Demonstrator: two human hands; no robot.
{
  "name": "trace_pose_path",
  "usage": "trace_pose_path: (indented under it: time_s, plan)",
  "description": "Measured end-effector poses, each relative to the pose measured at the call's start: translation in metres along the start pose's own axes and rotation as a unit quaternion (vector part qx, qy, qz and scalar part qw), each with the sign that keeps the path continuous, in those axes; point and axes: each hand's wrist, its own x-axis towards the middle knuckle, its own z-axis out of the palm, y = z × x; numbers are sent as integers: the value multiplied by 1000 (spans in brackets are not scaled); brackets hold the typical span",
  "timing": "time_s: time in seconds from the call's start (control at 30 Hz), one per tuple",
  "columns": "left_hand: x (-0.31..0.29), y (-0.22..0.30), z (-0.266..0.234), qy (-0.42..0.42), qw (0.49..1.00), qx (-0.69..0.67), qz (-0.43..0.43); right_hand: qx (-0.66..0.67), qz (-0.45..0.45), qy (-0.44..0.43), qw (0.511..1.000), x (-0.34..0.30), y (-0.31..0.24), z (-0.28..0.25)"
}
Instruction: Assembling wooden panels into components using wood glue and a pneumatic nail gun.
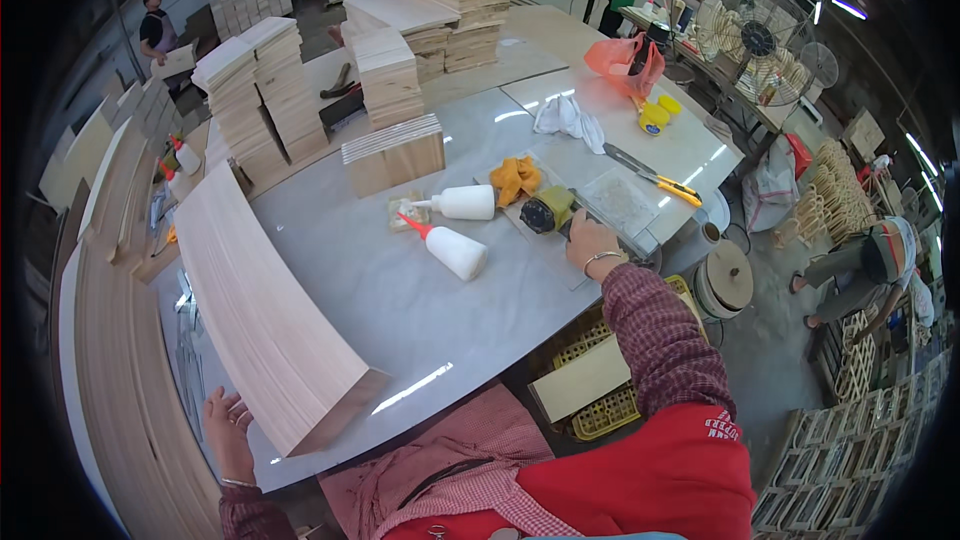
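Observation:
My left hand (pixel 228 432) is beside the near end of a long stack of thin pale wood boards (pixel 270 305), fingers apart and holding nothing. Across the grey table, my right hand (pixel 592 244) closes round the near end of a green-and-black hand tool (pixel 550 210), possibly a sander; part of it is hidden by the hand. An orange cloth (pixel 515 180) lies just beyond the tool. Left of it lie a white squeeze bottle (pixel 464 202) and another white bottle with a red nozzle (pixel 457 253), both on their sides.
A short board stack (pixel 395 155) and taller stacks (pixel 255 90) stand farther back. To the right lie a white cloth (pixel 570 125), a yellow-handled knife (pixel 680 190) and yellow cups (pixel 655 118). A yellow crate (pixel 605 410) and a lidded bucket (pixel 722 280) are beside the table. Other people work farther off.

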Motion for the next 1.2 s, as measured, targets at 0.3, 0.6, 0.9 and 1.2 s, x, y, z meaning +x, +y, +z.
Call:
trace_pose_path:
  time_s: [0.3,0.6,0.9,1.2]
  plan:
    - [45,-4,6,-42,993,46,-97,68,60,-46,995,9,2,11]
    - [39,-3,44,101,988,103,-44,105,25,93,990,-12,-8,-6]
    - [-16,44,-23,109,980,145,83,224,-170,186,941,-49,-53,-84]
    - [-60,87,-78,3,910,311,274,323,-464,303,767,-115,-127,-187]
